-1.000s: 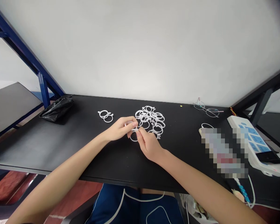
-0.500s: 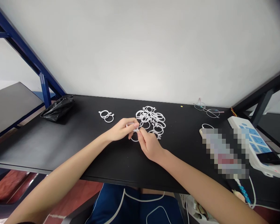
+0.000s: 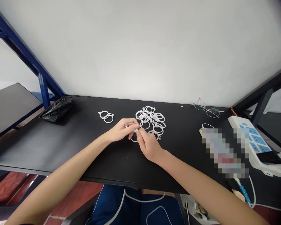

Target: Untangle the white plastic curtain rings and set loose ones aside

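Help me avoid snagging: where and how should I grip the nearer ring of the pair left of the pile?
Probably pinch the nearer ring by its near rim, from the near side: that arc lies free, while its left overlaps the other ring.

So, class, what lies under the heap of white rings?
Through gaps in the heap of white rings, the black tabletop shows. Whatever lies directly beneath the overlapping rings is covered and cannot be seen.

The left hand [image 3: 120,130] has crept toward four o'clock, nearer the right hand [image 3: 150,145]. Its white ring [image 3: 127,125] looks flatter from here.
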`<action>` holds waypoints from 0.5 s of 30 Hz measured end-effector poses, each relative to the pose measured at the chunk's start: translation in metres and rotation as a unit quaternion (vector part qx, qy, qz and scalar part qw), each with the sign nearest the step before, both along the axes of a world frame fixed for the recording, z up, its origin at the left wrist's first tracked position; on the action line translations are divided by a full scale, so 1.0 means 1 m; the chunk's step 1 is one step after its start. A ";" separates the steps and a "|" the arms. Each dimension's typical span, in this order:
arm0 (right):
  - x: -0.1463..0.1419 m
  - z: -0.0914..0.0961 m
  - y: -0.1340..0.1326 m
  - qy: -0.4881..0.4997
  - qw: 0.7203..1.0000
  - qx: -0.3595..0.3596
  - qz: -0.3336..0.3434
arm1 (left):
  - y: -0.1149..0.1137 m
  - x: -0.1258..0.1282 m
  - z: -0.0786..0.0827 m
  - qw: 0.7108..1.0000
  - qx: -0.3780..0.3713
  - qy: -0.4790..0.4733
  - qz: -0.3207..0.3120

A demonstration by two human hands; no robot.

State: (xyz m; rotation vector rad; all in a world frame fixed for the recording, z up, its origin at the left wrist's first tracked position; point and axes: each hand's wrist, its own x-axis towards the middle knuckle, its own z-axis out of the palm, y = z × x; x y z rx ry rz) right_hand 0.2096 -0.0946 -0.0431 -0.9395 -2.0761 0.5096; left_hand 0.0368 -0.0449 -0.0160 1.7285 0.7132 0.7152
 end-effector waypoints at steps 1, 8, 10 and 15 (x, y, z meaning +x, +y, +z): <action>0.000 0.000 0.000 0.002 1.000 -0.001 0.001 | 0.000 0.000 0.000 1.000 -0.001 -0.001 -0.001; -0.001 0.000 -0.001 0.023 1.000 -0.011 0.010 | 0.002 -0.001 -0.004 1.000 -0.009 -0.011 -0.006; -0.001 0.000 -0.001 0.030 0.999 -0.012 0.013 | 0.002 -0.001 -0.005 1.000 -0.002 -0.006 -0.001; -0.001 0.000 -0.001 0.028 0.999 -0.021 0.013 | 0.003 -0.002 -0.004 1.000 0.006 0.009 0.004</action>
